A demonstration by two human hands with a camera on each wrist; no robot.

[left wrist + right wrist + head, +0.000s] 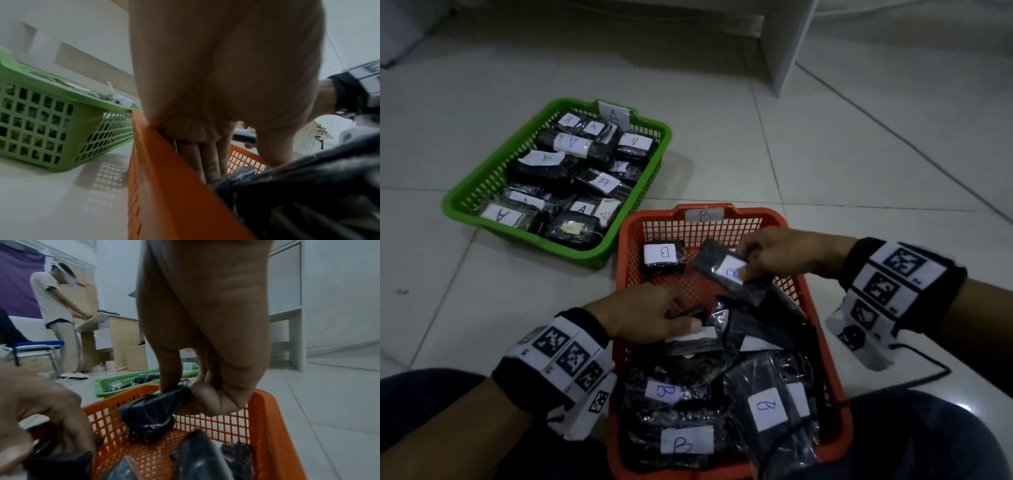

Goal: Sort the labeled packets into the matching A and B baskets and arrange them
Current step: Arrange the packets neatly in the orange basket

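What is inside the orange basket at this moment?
The orange basket holds black packets with B labels, one set apart at the far end. The right hand holds another above it. Packets underneath are covered.

We see dim, flat light with a grey-green cast. The green basket (pixel 41 123) throws a soft grid shadow on the floor (pixel 61 203). A faint glare sits on a tile at lower right (pixel 962 407). Both wrist views bend at the edges, and the near hands blur.

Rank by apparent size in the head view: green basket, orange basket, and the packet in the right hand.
1. Orange basket, though it is nearer the camera, so its real lead is unsure.
2. Green basket.
3. Packet.
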